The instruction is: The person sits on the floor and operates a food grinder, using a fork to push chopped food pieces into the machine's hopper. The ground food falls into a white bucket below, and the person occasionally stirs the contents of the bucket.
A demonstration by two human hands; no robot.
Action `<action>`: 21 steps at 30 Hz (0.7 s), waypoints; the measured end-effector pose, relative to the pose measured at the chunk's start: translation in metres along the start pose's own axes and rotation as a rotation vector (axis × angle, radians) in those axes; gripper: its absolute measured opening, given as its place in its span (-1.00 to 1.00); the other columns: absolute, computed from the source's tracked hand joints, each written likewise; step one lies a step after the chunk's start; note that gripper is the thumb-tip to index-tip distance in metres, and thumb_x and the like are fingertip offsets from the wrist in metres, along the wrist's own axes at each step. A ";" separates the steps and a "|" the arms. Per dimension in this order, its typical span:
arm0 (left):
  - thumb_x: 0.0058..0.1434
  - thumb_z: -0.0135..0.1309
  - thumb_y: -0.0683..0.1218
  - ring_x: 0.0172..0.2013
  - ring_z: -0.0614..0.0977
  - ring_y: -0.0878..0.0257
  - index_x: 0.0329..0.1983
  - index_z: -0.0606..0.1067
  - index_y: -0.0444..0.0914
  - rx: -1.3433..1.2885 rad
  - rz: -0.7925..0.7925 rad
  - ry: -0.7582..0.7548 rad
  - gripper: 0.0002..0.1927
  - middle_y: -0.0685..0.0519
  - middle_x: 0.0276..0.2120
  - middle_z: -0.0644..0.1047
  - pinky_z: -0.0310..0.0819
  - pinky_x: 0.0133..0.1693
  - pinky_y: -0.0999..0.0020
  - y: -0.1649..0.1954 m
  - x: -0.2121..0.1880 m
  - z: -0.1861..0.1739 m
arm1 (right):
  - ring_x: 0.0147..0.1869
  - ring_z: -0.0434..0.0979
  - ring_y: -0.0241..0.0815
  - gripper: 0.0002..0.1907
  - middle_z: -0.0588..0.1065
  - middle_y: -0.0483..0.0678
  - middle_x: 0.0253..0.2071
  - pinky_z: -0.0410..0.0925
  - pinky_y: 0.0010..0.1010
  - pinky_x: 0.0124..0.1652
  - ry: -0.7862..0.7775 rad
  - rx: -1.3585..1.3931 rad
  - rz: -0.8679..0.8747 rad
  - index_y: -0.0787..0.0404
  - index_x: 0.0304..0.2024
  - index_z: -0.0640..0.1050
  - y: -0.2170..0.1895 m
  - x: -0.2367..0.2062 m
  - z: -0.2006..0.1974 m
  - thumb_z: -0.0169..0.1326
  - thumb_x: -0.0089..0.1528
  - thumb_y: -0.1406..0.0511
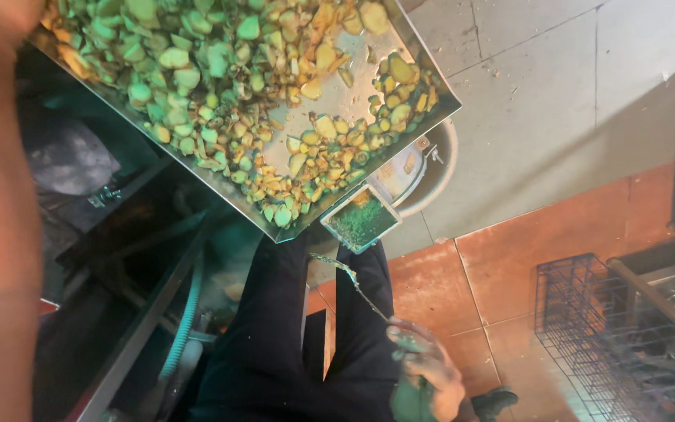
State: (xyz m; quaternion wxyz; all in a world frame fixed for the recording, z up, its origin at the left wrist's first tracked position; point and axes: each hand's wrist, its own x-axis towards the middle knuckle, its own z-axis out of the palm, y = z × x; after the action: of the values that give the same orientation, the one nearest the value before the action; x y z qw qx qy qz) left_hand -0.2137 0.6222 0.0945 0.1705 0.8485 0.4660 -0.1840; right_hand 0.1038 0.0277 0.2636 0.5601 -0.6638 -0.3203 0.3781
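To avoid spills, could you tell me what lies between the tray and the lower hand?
In the head view: a square green-filled scoop and its thin handle, gripped by the right hand, above black trousers.

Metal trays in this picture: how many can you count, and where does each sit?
1: a steel tray of chopped pieces, tilted across the top. Others may be hidden off frame.

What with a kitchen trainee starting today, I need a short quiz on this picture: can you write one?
1. True or false: the steel tray of chopped vegetable pieces is held level.
2. What does the right hand grip? A) a long-handled scoop B) a knife C) a cloth
3. Fill in: on the orange floor at the right stands a black wire ____.
Key: 1 false, it tilts; 2 A; 3 crate.
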 end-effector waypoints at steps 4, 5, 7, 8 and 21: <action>0.63 -0.27 -0.16 -0.13 0.61 -0.32 0.29 0.30 -0.29 0.008 -0.002 -0.004 -0.74 -0.39 -0.12 0.56 0.50 -0.15 -0.09 -0.006 0.003 0.003 | 0.04 0.59 0.18 -0.76 0.54 0.29 0.01 0.51 -0.16 -0.06 0.121 0.028 0.174 0.36 0.07 0.36 0.000 0.012 -0.022 -0.02 0.35 0.44; 0.63 -0.27 -0.16 -0.13 0.60 -0.32 0.30 0.30 -0.29 0.010 -0.003 -0.005 -0.74 -0.39 -0.12 0.56 0.50 -0.15 -0.10 -0.007 0.004 0.004 | 0.02 0.67 0.09 -0.88 0.60 0.21 -0.02 0.58 -0.23 -0.08 0.330 -0.139 -0.097 0.28 0.05 0.34 -0.003 0.012 -0.021 -0.05 0.48 0.38; 0.63 -0.27 -0.16 -0.13 0.60 -0.32 0.30 0.30 -0.29 0.012 -0.007 -0.005 -0.74 -0.40 -0.12 0.56 0.49 -0.15 -0.10 -0.010 0.005 0.005 | 0.04 0.66 0.08 -0.83 0.57 0.25 0.01 0.58 -0.26 -0.10 0.378 -0.203 -0.044 0.30 0.10 0.31 -0.009 0.018 -0.018 -0.08 0.49 0.38; 0.63 -0.27 -0.16 -0.13 0.60 -0.32 0.30 0.30 -0.29 0.014 -0.008 -0.003 -0.74 -0.40 -0.12 0.56 0.49 -0.15 -0.10 -0.012 0.006 0.006 | 0.04 0.65 0.07 -0.81 0.55 0.28 0.02 0.58 -0.27 -0.11 0.403 -0.234 -0.020 0.32 0.12 0.30 -0.012 0.023 -0.014 -0.09 0.49 0.38; 0.62 -0.28 -0.16 -0.12 0.60 -0.34 0.32 0.29 -0.28 0.033 -0.004 0.009 -0.72 -0.41 -0.11 0.55 0.49 -0.14 -0.11 -0.054 0.018 0.019 | -0.03 0.68 0.02 -0.88 0.57 0.32 -0.02 0.57 -0.24 -0.03 0.314 -0.302 0.047 0.35 0.00 0.44 0.001 0.033 0.013 -0.02 0.45 0.40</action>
State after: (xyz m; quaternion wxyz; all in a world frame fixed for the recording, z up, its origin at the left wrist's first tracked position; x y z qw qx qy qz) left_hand -0.2540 0.6535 0.0629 0.1540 0.8510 0.4655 -0.1881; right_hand 0.1092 0.0620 0.2566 0.4882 -0.7983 -0.2668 0.2308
